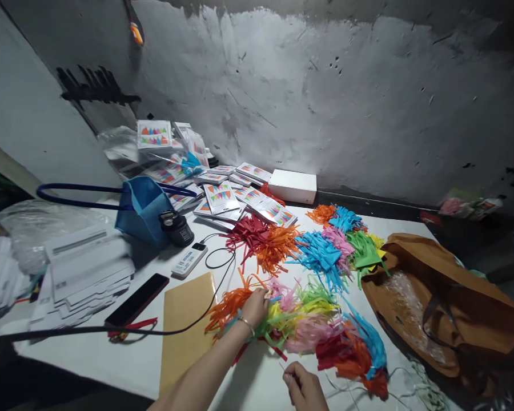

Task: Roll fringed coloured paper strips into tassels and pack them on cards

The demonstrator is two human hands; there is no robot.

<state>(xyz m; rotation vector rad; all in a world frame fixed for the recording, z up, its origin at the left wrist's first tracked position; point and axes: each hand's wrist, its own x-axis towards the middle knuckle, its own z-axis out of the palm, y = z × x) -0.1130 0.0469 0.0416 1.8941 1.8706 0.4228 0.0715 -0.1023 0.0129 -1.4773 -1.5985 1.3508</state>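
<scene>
The person's left hand (255, 308) reached in among the near row of fringed paper tassels (310, 334), its fingers bunched at the far edge of the row's left part; whether they were clamped on a strip or only pressed against it, one could not tell. The row lay on the white table (263, 379), its long axis running left to right, from orange fringe on the left through green, yellow and pink to red and blue on the right, where it bent toward the near side. From the left hand, most of its length stretched to the right, while the left forearm came in from the near side, past the orange end. The right hand (302, 385) was on the near side of the row, apart from it, thumb and fingers together on a thin strand (281, 367) that pointed far and left, toward the fringe; whether it was thread or needle could not be made out. The left hand was thus the nearer one, in contact with the tassels, and the right faced the row's middle across bare table. Beyond lay a second group of tassels (321, 254), with a brown bag (488, 325) to the right and a tan sheet (186, 325) to the left.
</scene>
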